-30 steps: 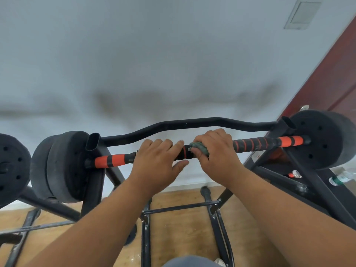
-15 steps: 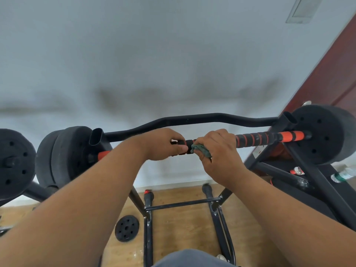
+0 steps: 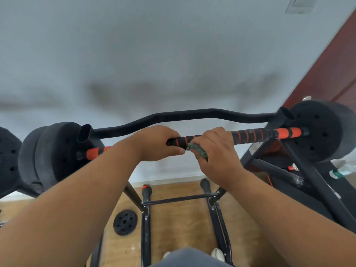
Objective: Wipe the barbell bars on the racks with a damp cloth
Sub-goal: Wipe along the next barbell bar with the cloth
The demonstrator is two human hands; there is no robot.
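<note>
bar (image 3: 250, 135) on rack (image 3: 300, 166), mid-frame | my left hand (image 3: 158, 143) wrapped round bar, touching my right hand (image 3: 215, 151), which grips bar through green cloth (image 3: 198, 150) | plates (image 3: 323, 132) at bar's ends; curved black bar (image 3: 183, 114) behind bar; loose plate (image 3: 125, 222) on wood floor below bar | grey wall behind, red door right of bar

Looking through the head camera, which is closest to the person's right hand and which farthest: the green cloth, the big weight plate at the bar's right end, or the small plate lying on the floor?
1. Green cloth: held in the right hand against the bar.
2. Big weight plate: along the bar at its right end.
3. Small plate: down on the floor, lower left.
</note>
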